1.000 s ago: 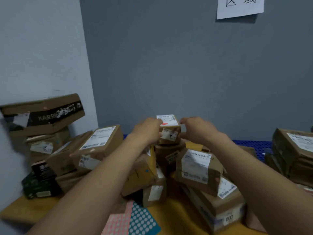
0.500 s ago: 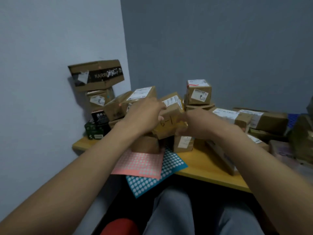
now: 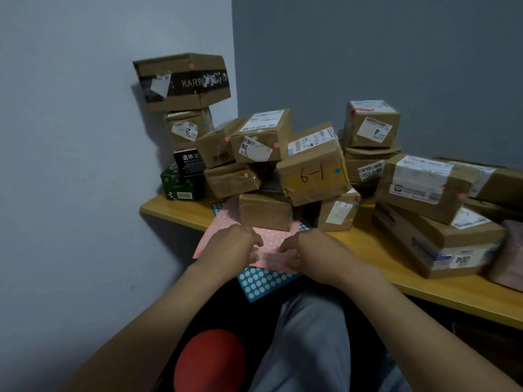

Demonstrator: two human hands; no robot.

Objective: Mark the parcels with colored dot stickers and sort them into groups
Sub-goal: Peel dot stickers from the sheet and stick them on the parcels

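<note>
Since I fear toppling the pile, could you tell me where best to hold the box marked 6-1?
Probably two-handed from the front, one grip on each end of the box marked 6-1, under its lower edge. It seems to lie tilted across a plain box and a small box, wide face towards you, so a one-sided grip could tip it.

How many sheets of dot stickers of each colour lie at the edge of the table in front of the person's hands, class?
Pink paper sheet of round dot stickers: 1
Blue paper sheet of round dot stickers: 1, lying partly under the pink one
Total: 2
</note>
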